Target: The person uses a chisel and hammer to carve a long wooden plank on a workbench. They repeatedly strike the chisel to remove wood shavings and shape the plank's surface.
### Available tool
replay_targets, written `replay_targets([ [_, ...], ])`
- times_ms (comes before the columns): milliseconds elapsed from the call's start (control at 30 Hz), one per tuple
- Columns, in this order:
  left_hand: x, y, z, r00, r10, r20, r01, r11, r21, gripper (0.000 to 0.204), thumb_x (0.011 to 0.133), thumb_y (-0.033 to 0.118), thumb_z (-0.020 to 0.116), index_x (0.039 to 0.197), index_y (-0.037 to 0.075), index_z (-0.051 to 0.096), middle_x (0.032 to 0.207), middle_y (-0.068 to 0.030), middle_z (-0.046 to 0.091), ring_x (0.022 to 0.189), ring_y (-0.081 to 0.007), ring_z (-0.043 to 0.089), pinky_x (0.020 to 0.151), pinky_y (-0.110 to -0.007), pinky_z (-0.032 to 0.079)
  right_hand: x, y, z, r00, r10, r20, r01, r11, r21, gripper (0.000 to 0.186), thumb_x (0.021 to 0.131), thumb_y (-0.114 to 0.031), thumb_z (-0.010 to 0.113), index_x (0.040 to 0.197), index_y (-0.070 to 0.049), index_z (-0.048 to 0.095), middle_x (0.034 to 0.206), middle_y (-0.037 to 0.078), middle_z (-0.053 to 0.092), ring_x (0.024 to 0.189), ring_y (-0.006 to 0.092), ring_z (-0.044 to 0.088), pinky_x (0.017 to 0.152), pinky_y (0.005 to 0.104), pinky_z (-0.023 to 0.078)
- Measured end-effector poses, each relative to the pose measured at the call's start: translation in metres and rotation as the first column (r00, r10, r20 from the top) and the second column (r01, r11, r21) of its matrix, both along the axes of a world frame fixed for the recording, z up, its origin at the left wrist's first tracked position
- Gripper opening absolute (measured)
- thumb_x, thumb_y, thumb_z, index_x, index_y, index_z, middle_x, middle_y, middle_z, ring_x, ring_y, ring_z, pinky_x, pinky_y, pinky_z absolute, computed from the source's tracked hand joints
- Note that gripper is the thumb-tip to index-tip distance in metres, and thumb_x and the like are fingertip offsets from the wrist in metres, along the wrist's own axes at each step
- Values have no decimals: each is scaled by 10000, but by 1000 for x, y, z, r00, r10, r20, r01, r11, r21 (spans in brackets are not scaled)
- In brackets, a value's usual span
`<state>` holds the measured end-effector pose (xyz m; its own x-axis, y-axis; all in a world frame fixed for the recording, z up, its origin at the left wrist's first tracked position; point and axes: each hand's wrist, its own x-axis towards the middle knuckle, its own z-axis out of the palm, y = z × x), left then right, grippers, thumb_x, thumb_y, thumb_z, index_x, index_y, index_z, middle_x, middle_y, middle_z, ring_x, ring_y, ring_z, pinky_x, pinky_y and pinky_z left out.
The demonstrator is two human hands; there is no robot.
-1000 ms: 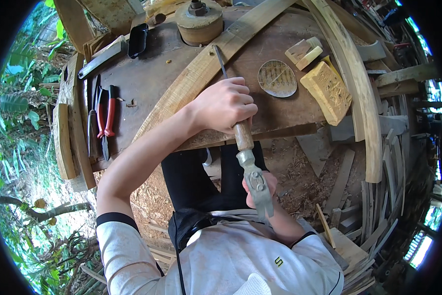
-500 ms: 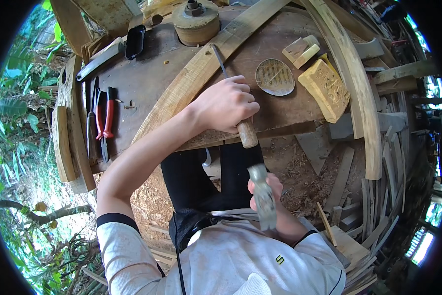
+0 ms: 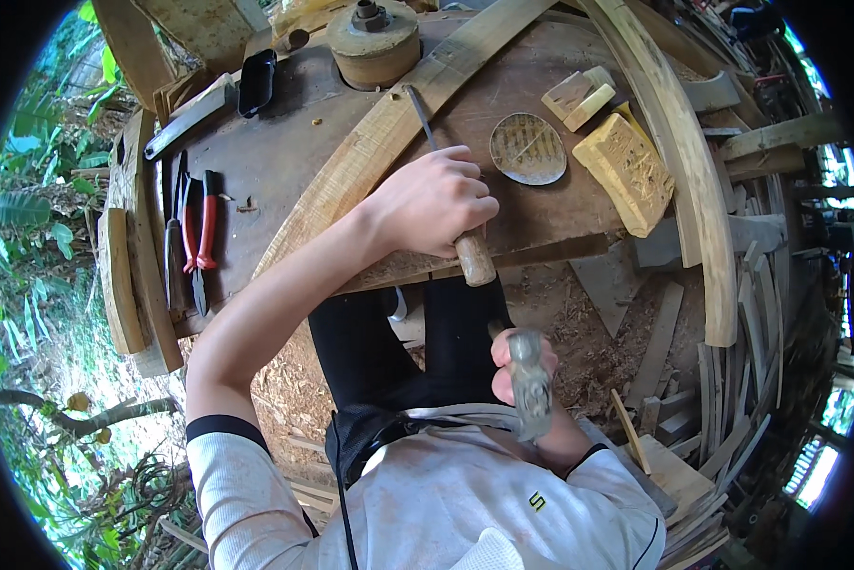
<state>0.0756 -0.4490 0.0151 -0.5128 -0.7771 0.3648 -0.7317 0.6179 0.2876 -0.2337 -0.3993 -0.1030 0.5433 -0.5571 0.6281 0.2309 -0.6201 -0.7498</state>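
My left hand [image 3: 438,201] is wrapped round a wood chisel. The wooden handle [image 3: 475,260] of the chisel sticks out below my fist, toward me. Its thin metal blade [image 3: 421,116] reaches away from me, with the tip over a long pale board [image 3: 346,176] that lies slantwise across the workbench. In my right hand [image 3: 505,372], closed round its handle, is a hammer; the metal head [image 3: 531,385] is held up in front of my body, apart from the chisel. Most of the hammer's handle is hidden behind its head and my fingers.
Red-handled pliers [image 3: 200,233] lie on the bench [image 3: 284,142] at the left. A round dish [image 3: 528,149] and a carved yellowish wood block [image 3: 626,176] lie to the right. Behind stands a round block with a bolt [image 3: 374,47]. Long curved timbers [image 3: 698,180] edge the right side.
The hammer in my right hand has shifted slightly to the right, away from the chisel. My left hand keeps its hold on the chisel, nearly still.
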Motion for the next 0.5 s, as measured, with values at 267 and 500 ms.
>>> replay_targets([
  [267, 4, -1, -6, 994, -60, -89, 51, 994, -101, 285, 612, 263, 819, 712, 136, 585, 695, -8, 588, 717, -248, 606, 744, -383, 472, -17, -61, 54, 966, 49, -252, -140, 923, -359, 568, 966, -590, 667, 947, -23, 634, 749, 73, 615, 587, 263, 629, 525, 369, 505],
  [500, 8, 0, -6, 992, -72, -103, 62, 994, -94, 278, 586, 260, 814, 700, 140, 590, 689, -2, 598, 714, -247, 609, 734, -377, 469, -12, -84, 133, 798, 64, -599, -468, 693, -549, 485, 867, -530, 762, 949, -74, 623, 756, 9, 556, 623, 171, 599, 555, 302, 494],
])
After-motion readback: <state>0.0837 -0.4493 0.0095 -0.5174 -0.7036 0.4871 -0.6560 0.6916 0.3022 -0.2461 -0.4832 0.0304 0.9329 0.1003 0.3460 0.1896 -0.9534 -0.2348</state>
